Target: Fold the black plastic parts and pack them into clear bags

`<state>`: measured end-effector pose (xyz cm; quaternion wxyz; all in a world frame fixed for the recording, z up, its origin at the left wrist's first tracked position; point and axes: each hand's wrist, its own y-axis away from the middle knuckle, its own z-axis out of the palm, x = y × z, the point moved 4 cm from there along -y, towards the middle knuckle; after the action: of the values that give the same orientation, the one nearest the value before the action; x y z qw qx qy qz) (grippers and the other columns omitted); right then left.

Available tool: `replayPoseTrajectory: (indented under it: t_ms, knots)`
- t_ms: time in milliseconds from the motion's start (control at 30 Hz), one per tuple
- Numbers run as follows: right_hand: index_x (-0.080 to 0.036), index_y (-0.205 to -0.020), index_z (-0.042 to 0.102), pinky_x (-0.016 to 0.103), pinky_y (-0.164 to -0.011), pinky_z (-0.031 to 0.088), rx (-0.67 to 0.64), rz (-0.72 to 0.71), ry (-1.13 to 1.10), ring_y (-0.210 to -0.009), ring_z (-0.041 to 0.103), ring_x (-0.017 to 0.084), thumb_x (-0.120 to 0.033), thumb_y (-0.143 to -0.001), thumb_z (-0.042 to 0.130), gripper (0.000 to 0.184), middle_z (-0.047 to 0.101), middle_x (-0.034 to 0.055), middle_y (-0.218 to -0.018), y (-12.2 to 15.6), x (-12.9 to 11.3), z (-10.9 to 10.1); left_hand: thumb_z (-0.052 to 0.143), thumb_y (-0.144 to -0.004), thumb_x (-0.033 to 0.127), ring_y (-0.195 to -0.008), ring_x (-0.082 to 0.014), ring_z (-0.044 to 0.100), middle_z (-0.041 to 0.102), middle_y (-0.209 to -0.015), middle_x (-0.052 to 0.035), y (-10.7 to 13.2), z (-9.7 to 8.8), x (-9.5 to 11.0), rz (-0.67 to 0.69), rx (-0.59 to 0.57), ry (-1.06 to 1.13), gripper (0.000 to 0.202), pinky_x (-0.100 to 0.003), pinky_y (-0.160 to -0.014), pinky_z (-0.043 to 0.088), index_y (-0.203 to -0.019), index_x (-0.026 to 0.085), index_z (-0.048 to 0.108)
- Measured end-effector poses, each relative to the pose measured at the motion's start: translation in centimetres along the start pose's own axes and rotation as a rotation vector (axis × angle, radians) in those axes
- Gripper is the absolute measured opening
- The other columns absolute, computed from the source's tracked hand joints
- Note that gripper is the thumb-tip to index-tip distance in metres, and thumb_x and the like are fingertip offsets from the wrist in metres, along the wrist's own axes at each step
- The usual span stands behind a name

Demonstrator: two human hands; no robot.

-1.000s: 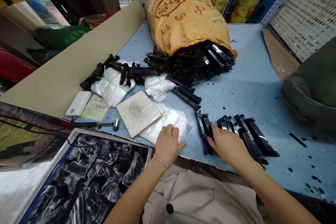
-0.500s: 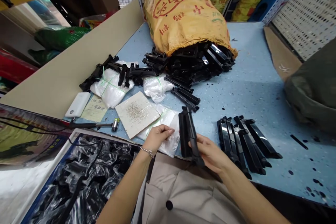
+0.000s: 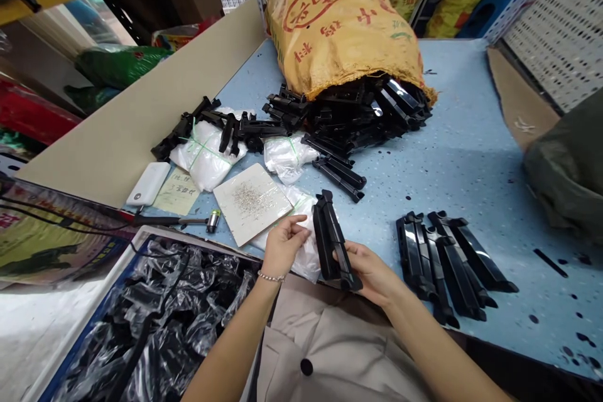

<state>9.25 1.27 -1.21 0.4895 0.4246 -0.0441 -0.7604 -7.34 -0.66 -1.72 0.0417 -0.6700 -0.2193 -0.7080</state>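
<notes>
My right hand (image 3: 370, 273) is closed around a pair of long black plastic parts (image 3: 330, 239), lifted just above the blue table's (image 3: 452, 157) near edge. My left hand (image 3: 282, 245) pinches a clear plastic bag (image 3: 308, 251) from the flat stack lying next to the held parts. To the right, a row of several matching black parts (image 3: 443, 260) lies side by side on the table.
A yellow sack (image 3: 343, 19) at the back spills many black parts (image 3: 362, 113). A white tile with tiny metal bits (image 3: 252, 201), tied white bag bundles (image 3: 205, 154), a power bank (image 3: 148, 183), a paper note and a small hammer (image 3: 188, 222) lie left. A bin of bagged parts (image 3: 155, 320) stands at lower left.
My right hand picked two black parts out of the row and carried them left toward the bags. My left hand went from resting on the bag stack to pinching one bag.
</notes>
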Motion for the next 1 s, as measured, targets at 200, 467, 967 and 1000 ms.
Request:
replayPoseTrajectory:
  t_ms: [200, 467, 967, 1000]
  knots:
    - [-0.013, -0.088, 0.072, 0.022, -0.059, 0.048, 0.011, -0.034, -0.020, -0.058, 0.061, 0.011, -0.034, -0.067, 0.081, 0.031, 0.071, 0.0046, -0.075, 0.1, -0.3, -0.7, 0.066, -0.074, 0.021, -0.073, -0.0128, 0.060, 0.063, -0.077, -0.0008, 1.0, -0.4, 1.0, 0.145, 0.080, -0.035, 0.016, -0.026, -0.070, 0.048, -0.082, 0.018, 0.053]
    - [-0.017, -0.098, 0.072, 0.028, -0.070, 0.053, 0.174, -0.108, -0.015, -0.075, 0.067, 0.017, -0.032, -0.069, 0.080, 0.034, 0.073, 0.0061, -0.087, 1.8, -1.2, -3.5, 0.041, -0.081, 0.003, -0.105, -0.0196, 0.058, 0.062, -0.112, -0.0091, 2.5, -0.8, 2.6, 0.464, -0.075, -0.650, 0.040, -0.037, -0.096, 0.046, -0.107, 0.019, 0.067]
    - [-0.015, -0.091, 0.070, 0.016, -0.050, 0.055, 0.041, 0.213, -0.299, -0.062, 0.067, 0.012, -0.028, -0.078, 0.072, 0.018, 0.073, 0.0065, -0.081, 3.4, 3.3, -1.7, 0.038, -0.082, 0.001, -0.123, -0.0254, 0.051, 0.042, -0.143, -0.0162, 3.7, -0.1, 3.4, 0.651, -0.174, -0.902, 0.064, -0.042, -0.103, 0.046, -0.144, 0.017, 0.034]
    - [-0.016, -0.089, 0.071, 0.016, -0.050, 0.055, 0.043, 0.180, -0.270, -0.062, 0.067, 0.012, -0.030, -0.076, 0.074, 0.020, 0.073, 0.0062, -0.081, 3.1, 3.1, -1.8, 0.037, -0.082, 0.001, -0.126, -0.0270, 0.049, 0.041, -0.145, -0.0168, 4.7, 0.8, 3.4, 0.684, -0.208, -0.947, 0.066, -0.043, -0.103, 0.045, -0.146, 0.016, 0.030]
